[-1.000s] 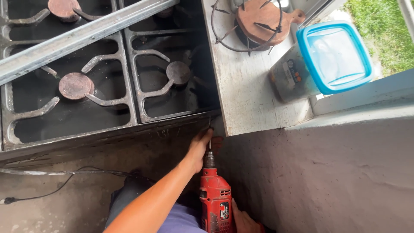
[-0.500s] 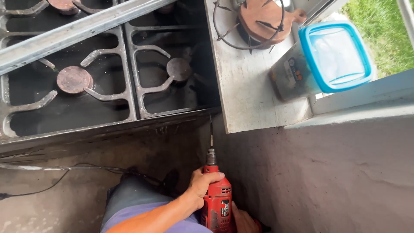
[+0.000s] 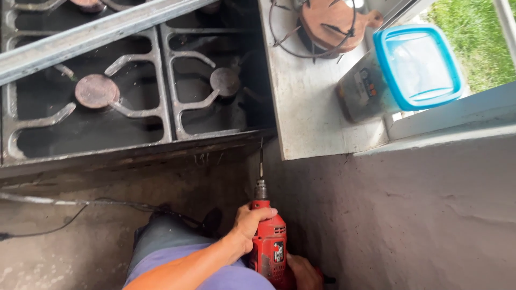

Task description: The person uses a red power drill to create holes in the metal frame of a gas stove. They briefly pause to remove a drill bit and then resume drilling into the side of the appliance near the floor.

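Red is what you see first: a red power drill (image 3: 270,248) sits low in the picture, close to the person's body. The left hand (image 3: 250,222) is wrapped around the top of the drill body, its grip closed on it. A second ago that hand was up at the tip of the long bit, by the stove's front edge. Now it has come back down onto the drill, so I think lining up the tip is done and both hands are set to steady the tool. The right hand (image 3: 304,273) is under the drill at its handle, partly hidden; its grip looks closed on the drill too.

The thin bit (image 3: 261,164) points up, and its tip is right at the corner where the dark stove front (image 3: 161,156) meets the metal bench (image 3: 309,102). A black cord (image 3: 64,215) lies across the dirty floor on the left.

Farther off are the black burner grates (image 3: 134,102). On the bench stand a jar with a blue lid (image 3: 416,67) and a brown pot in a wire ring (image 3: 328,24).
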